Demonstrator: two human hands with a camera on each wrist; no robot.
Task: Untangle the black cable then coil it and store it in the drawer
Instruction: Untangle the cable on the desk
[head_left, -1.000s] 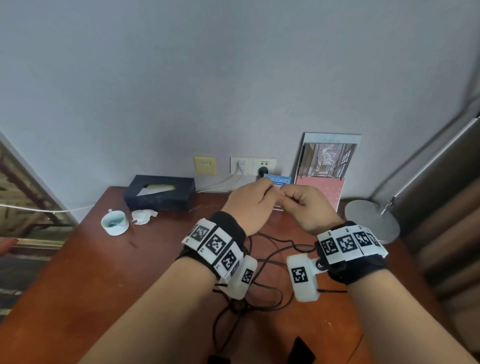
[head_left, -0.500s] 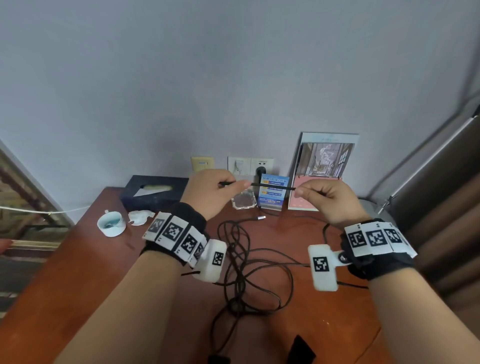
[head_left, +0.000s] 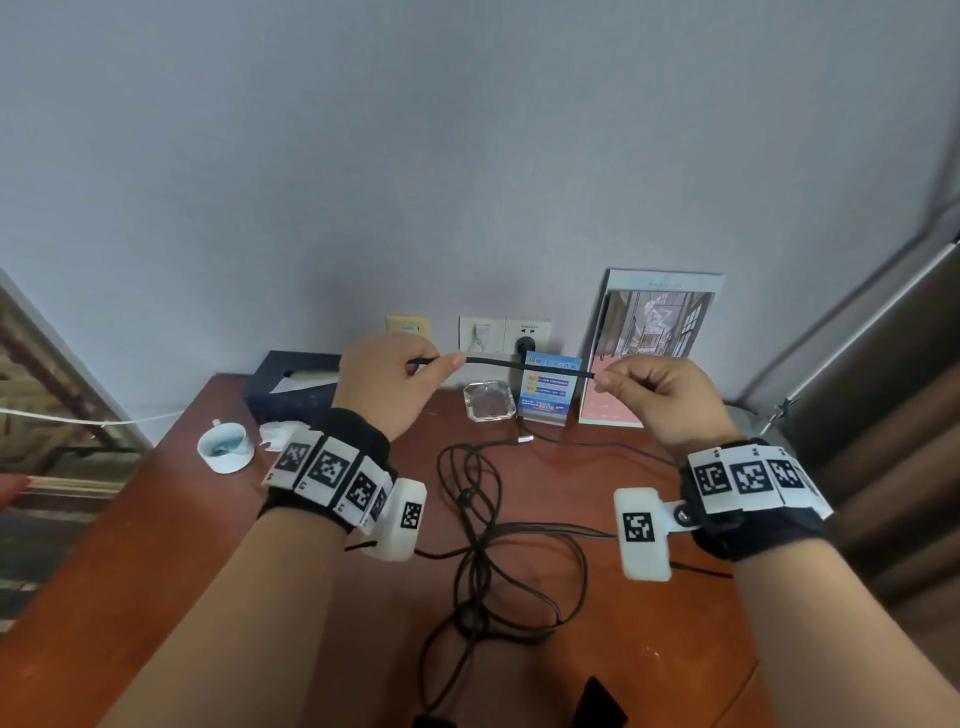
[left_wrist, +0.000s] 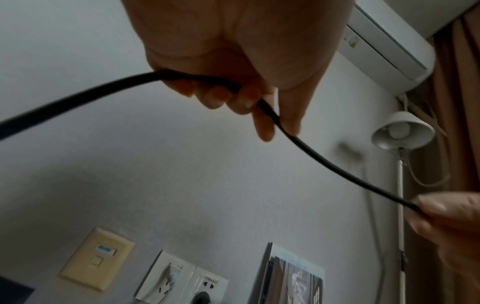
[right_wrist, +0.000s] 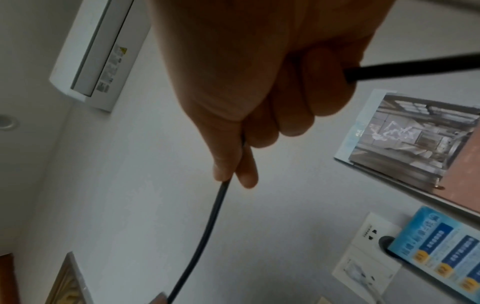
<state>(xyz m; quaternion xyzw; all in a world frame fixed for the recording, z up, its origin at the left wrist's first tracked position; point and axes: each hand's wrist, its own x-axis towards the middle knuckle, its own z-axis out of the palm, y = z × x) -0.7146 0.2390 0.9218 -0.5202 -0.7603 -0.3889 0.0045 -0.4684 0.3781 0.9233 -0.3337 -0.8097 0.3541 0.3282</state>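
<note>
Black cable (head_left: 524, 365), thin and round, stretched taut between pinching left hand (head_left: 387, 382) and right hand (head_left: 662, 397)

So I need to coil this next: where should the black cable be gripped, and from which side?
Probably the taut, straight span of the black cable, pinched by the left hand and right hand. It hangs above the desk, clear of the tangle, so closing thumb and forefinger around it from the near side meets nothing else. The loops below cross each other.
</note>
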